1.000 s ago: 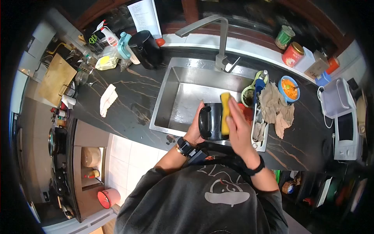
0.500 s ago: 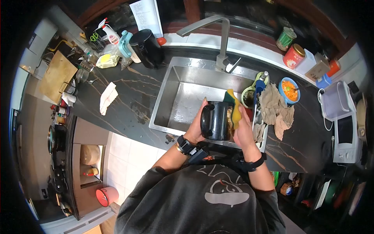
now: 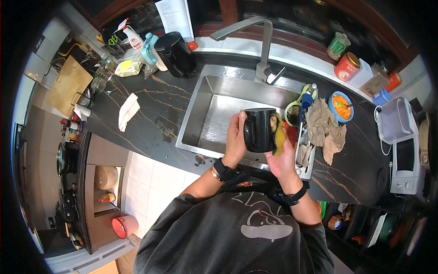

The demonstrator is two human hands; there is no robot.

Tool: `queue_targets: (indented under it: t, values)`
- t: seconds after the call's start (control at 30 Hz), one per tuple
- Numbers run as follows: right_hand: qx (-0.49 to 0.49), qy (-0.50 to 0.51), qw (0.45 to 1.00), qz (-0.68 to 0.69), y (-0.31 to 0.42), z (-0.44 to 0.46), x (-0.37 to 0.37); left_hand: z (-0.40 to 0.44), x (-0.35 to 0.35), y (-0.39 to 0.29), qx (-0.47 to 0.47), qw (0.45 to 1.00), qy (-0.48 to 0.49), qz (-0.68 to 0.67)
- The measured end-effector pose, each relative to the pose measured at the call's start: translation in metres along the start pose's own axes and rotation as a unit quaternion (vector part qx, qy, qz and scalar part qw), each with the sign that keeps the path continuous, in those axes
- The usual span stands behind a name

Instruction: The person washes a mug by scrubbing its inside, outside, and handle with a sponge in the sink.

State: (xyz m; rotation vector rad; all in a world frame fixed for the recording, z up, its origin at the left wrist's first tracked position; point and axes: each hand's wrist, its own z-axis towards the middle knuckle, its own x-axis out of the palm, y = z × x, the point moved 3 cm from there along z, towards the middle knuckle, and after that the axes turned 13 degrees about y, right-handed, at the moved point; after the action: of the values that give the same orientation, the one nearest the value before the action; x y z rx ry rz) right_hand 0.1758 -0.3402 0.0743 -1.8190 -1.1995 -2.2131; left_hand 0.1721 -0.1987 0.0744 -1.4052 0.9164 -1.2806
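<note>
Over the front of the steel sink [image 3: 218, 99], my left hand [image 3: 235, 145] is wrapped round a glossy black mug [image 3: 261, 131] near its handle. A patch of pattern shows on the mug's right side. My right hand [image 3: 283, 162] is closed on a yellow and green sponge [image 3: 279, 138], which presses against that right side. Most of the right fingertips are hidden behind the sponge and mug. I cannot see into the mug.
The tall faucet [image 3: 264, 50] rises behind the sink. On the right are crumpled grey-brown cloths [image 3: 319, 121] and a blue bowl [image 3: 340, 107] of orange food. Left of the sink stand a black pitcher [image 3: 175, 55] and a folded pale cloth [image 3: 129, 112].
Both hands have shifted slightly with the mug, which has moved a little up and right. The sponge has slid lower along the mug's right side and lies flatter in my right hand.
</note>
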Motion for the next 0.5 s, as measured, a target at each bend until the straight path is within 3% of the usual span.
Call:
queue_targets:
  t: [0.03, 0.1, 0.13, 0.17, 0.27, 0.33, 0.37, 0.43, 0.5]
  values:
    - [-0.029, -0.015, 0.999, -0.026, 0.004, 0.000, -0.001, -0.003, 0.002, -0.001, 0.000, 1.000, 0.001, -0.001]
    - [-0.045, -0.019, 0.999, -0.022, 0.005, -0.004, -0.001, -0.008, 0.011, -0.009, 0.030, 0.995, 0.091, 0.022]
    - [-0.060, -0.021, 0.998, -0.016, 0.004, -0.005, -0.001, -0.007, 0.003, 0.004, 0.045, 0.981, 0.072, 0.173]
    - [-0.060, -0.022, 0.998, -0.016, 0.004, -0.006, -0.002, -0.008, 0.001, 0.008, 0.044, 0.981, 0.073, 0.173]
    - [-0.060, -0.030, 0.997, -0.037, 0.003, -0.005, -0.004, -0.012, 0.005, -0.008, 0.033, 0.986, 0.096, 0.133]
    - [-0.076, -0.056, 0.994, -0.049, 0.003, -0.004, -0.005, -0.018, 0.011, -0.018, -0.009, 0.992, 0.122, 0.009]
    - [-0.077, -0.056, 0.994, -0.049, 0.005, -0.004, -0.003, -0.019, 0.008, -0.014, -0.008, 0.992, 0.123, 0.009]
    - [-0.086, -0.059, 0.994, -0.035, 0.009, -0.004, 0.005, -0.021, 0.008, -0.012, 0.065, 0.973, 0.200, -0.100]
    - [-0.095, -0.063, 0.993, -0.034, 0.008, -0.002, 0.002, -0.025, 0.014, -0.017, 0.103, 0.962, 0.242, -0.068]
